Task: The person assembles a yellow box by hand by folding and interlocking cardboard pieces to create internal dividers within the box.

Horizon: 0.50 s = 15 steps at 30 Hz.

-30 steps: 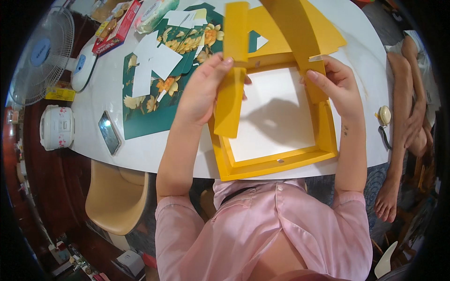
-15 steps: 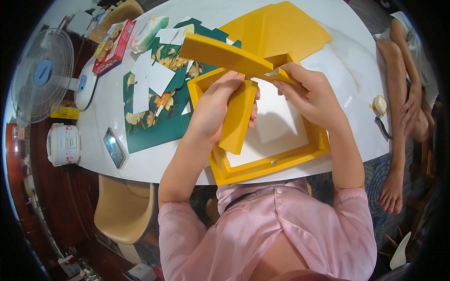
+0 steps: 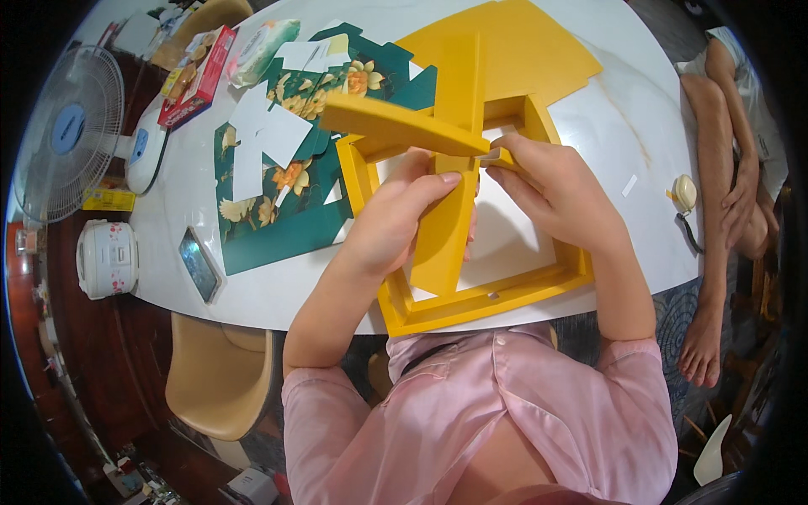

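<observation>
Over an open yellow cardboard box with a white bottom, two long yellow cardboard strips cross each other. My left hand is closed round the lengthwise strip, thumb on top and fingertips showing past its right side. The crosswise strip slants from upper left down to my right hand, which pinches its right end between thumb and fingers. A small white patch shows at that end. The box stands at the table's near edge, close to my body. Whether the strips are joined where they cross, I cannot tell.
Flat yellow cardboard lies beyond the box. To the left are green flower-printed cardboard, white paper pieces, a phone and a red box. A fan stands far left; another person's leg is at right.
My left hand has shifted right, bringing the lengthwise strip under the crosswise one at their crossing. My right hand has lowered slightly, still pinching the crosswise strip.
</observation>
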Each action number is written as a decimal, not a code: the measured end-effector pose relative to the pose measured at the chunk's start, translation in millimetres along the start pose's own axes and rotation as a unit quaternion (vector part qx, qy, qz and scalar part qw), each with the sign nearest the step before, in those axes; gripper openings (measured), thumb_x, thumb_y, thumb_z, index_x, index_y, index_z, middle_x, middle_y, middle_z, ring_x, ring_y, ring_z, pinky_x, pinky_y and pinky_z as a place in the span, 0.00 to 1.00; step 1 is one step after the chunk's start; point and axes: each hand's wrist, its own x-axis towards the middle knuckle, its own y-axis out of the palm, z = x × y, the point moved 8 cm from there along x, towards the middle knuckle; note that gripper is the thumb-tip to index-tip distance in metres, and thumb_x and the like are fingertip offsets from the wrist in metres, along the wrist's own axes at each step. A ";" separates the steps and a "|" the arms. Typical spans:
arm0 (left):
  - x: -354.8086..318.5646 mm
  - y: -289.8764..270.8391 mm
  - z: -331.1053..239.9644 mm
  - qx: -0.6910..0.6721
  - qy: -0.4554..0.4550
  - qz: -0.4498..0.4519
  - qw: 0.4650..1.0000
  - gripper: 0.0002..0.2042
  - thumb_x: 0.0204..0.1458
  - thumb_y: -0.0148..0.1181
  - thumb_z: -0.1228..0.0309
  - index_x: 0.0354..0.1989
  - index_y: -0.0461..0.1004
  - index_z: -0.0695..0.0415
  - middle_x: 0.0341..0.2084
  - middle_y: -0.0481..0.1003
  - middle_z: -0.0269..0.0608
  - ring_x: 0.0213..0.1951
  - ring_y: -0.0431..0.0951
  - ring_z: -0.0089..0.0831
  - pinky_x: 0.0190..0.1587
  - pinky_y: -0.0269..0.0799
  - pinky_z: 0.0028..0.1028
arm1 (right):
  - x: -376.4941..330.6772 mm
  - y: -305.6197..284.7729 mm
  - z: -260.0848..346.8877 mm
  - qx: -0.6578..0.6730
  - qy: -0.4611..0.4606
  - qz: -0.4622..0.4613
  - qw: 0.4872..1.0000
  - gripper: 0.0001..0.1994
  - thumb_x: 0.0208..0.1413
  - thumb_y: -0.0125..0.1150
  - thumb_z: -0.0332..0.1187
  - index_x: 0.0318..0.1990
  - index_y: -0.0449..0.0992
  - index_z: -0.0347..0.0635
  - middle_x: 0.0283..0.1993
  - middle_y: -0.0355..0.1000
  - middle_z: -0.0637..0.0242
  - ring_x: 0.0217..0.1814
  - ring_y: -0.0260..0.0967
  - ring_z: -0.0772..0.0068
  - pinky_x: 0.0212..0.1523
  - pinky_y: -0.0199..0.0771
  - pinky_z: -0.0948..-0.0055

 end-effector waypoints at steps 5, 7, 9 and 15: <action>3.4 4.3 -15.9 0.018 0.068 -0.004 0.997 0.25 0.61 0.45 0.70 0.67 0.51 0.58 0.42 0.69 0.52 0.30 0.78 0.38 0.26 0.79 0.32 | -5.7 -20.2 -15.8 0.108 0.091 -0.075 0.987 0.12 0.58 0.60 0.32 0.46 0.71 0.36 0.29 0.71 0.53 0.28 0.69 0.52 0.30 0.67 0.65; 6.3 3.1 -19.5 0.021 0.072 -0.002 0.997 0.26 0.62 0.44 0.69 0.68 0.48 0.59 0.44 0.69 0.54 0.31 0.78 0.38 0.27 0.79 0.31 | -5.3 -28.1 -23.7 0.101 0.117 -0.098 0.983 0.14 0.58 0.60 0.33 0.48 0.71 0.36 0.29 0.72 0.53 0.28 0.69 0.54 0.30 0.67 0.66; 6.5 2.4 -24.1 0.037 0.084 0.007 0.996 0.24 0.64 0.42 0.69 0.67 0.50 0.61 0.51 0.69 0.59 0.34 0.79 0.40 0.31 0.80 0.30 | -3.2 -36.4 -22.9 0.053 0.095 -0.135 0.985 0.16 0.58 0.60 0.33 0.51 0.71 0.36 0.32 0.73 0.51 0.30 0.71 0.54 0.33 0.69 0.67; 10.0 0.2 -29.4 0.043 0.121 0.021 0.992 0.20 0.66 0.38 0.66 0.63 0.53 0.63 0.61 0.62 0.65 0.47 0.78 0.50 0.42 0.81 0.36 | -4.2 -41.3 -24.7 0.012 0.109 -0.175 0.978 0.16 0.59 0.59 0.36 0.50 0.71 0.35 0.37 0.75 0.50 0.37 0.74 0.50 0.38 0.72 0.67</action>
